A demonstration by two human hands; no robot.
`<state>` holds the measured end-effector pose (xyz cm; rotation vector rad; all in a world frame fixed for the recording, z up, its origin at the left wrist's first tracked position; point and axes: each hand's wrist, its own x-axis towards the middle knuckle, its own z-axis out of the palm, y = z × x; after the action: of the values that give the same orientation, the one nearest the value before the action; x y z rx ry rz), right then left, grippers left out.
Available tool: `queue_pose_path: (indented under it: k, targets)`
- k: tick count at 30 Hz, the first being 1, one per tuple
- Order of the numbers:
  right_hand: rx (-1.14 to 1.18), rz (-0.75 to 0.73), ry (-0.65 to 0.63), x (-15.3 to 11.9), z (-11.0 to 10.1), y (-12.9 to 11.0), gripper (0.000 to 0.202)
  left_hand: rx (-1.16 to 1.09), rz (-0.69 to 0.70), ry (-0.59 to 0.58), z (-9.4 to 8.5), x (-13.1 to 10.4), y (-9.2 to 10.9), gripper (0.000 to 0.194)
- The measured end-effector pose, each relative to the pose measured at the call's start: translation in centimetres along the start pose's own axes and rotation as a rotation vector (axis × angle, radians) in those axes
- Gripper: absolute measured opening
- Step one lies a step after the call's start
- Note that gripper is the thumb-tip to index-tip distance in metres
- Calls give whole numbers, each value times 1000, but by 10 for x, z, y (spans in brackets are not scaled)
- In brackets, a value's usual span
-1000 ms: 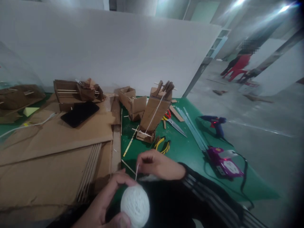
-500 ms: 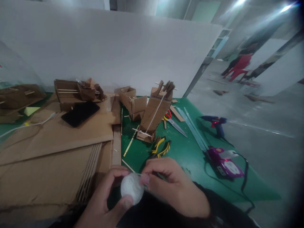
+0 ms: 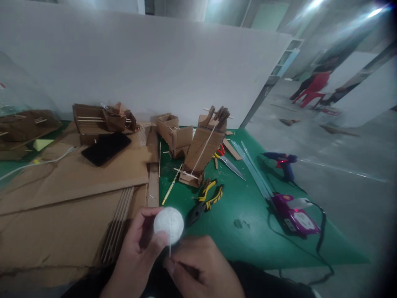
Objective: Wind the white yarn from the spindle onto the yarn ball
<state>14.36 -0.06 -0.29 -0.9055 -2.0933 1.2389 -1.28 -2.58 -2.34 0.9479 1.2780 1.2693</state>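
Note:
A round ball of white string is held in my left hand, with the thumb pressed on its lower front and the fingers behind it. From the ball a strand runs down to my right hand, whose thumb and forefinger pinch it just below. Beyond my hands lie yellow-and-black pliers on the green table. Farther back a cardboard piece leans at a tilt, with a string along its face and a stick through its lower end.
Scissors, a glue gun and a purple power strip with a cable are on the right of the green table. Cardboard sheets and a black phone cover the left. A white panel stands behind.
The string ball has risen slightly and shifted left in my left hand. My right hand has moved down and left from the ball's side, drawing the strand downward. The pliers show more fully.

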Motion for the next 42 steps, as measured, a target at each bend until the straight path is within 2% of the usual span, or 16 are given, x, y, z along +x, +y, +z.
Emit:
queue_pose_path:
  k: [2,5,7,9,13,17,21,25,28,32,35,37,42]
  targets:
    - [150,81,-81,7,-1,12,37,-68,-3,-27,-1,-1,0,36]
    - [377,202,-255,23,-15,29,35,-93,-22,-124,-2,-4,2,39]
    - [436,268,-368,34,-28,36,35,-79,-51,-166,-4,-6,3,40]
    - [430,338,-419,44,-41,38,27,-85,-70,-182,-5,-9,3,42]
    - [418,410,-383,53,-61,30,20,-99,-64,-198,-7,-13,1,46]
    - [380,373,-259,48,-67,13,23,25,-72,-153,-4,-11,0,35]
    - [234,210,-83,30,-55,-7,25,132,-42,-32,1,-6,1,29]
    - [66,48,37,10,-26,-17,27,119,55,92,3,0,-1,27]
    - [71,42,42,3,-5,-9,28,71,38,81,1,2,-1,31]
    - [289,149,-121,12,0,15,29,-28,7,81,4,0,2,37]
    - [454,283,-245,28,-13,32,33,-103,22,71,7,-4,4,42]
    - [480,347,-285,39,-26,38,35,-103,13,74,7,-7,5,46]
    - [444,367,-262,52,-54,32,26,-19,-58,-5,0,-12,3,44]
